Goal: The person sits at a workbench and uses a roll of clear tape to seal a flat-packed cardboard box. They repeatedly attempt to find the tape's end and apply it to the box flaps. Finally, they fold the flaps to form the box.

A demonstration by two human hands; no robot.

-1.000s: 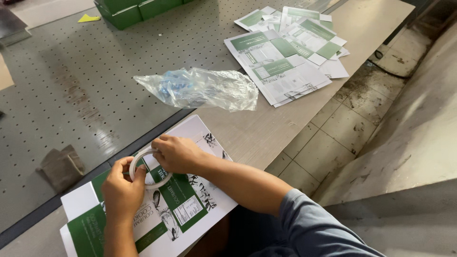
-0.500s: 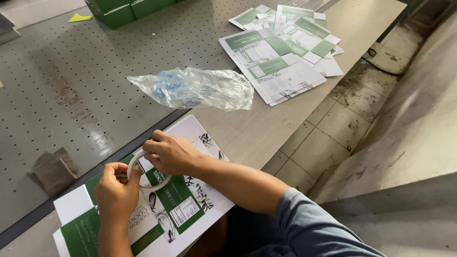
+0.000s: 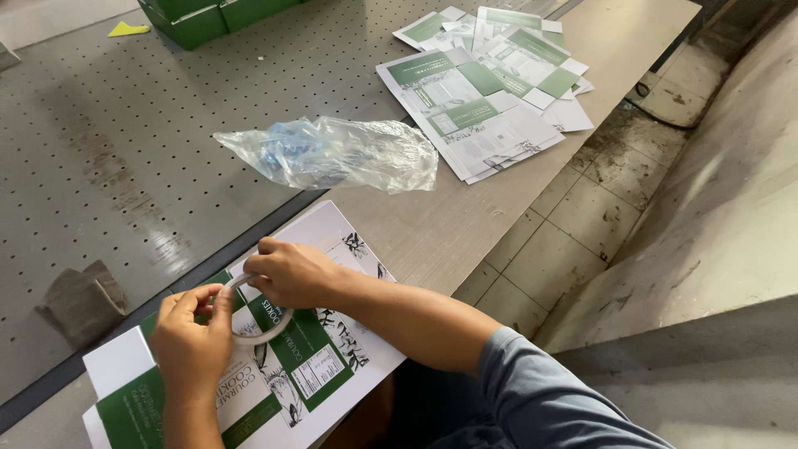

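While your left hand [image 3: 193, 342] is pinching one side of a thin whitish roll of tape [image 3: 249, 312], your right hand [image 3: 287, 273] is gripping its other side, both over a flat green-and-white printed carton blank [image 3: 312, 366]. Beyond, a crumpled clear plastic bag [image 3: 332, 154] is lying near a stack of similar flat cartons [image 3: 486, 91] on the grey perforated table [image 3: 108, 150].

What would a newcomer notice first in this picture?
First, the two hands at the lower left: the left hand and the right hand both hold a ring of clear tape over a flat green and white carton. Next, a crumpled clear plastic bag with something blue inside lies at the middle of the table. At the far right edge lies a pile of similar flat cartons.
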